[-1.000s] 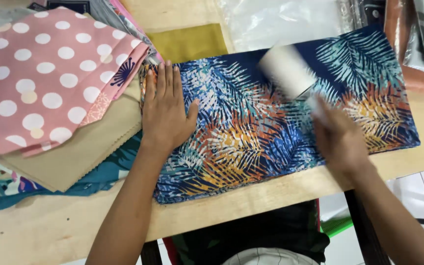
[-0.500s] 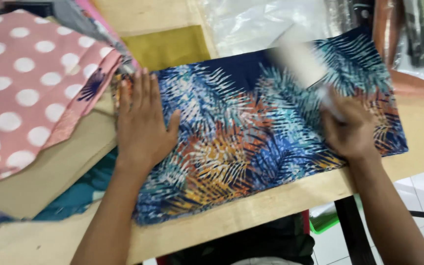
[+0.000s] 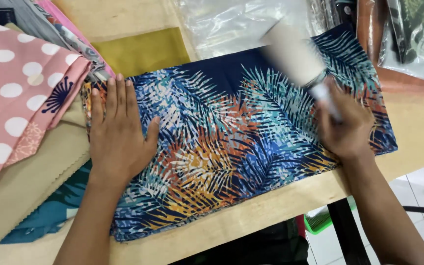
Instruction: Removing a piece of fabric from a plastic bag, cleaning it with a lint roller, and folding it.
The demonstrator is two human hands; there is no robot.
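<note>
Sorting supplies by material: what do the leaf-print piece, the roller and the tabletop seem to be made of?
Leaf-print piece: looks like matte woven cloth, folded, soft edges. Lint roller in the right hand: probably paper sheets, white and blurred. Table: pale wood, likely plywood, faint grain.

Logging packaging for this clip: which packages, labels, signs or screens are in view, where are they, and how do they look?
Clear plastic bag: top centre on the table, crinkled, transparent, contents unclear.
Clear plastic package: top right corner, glossy film over dark green patterned material.
Brown wrapped item: just left of that package, shiny, partly hidden.
No readable labels, signs or screens are visible.
</note>
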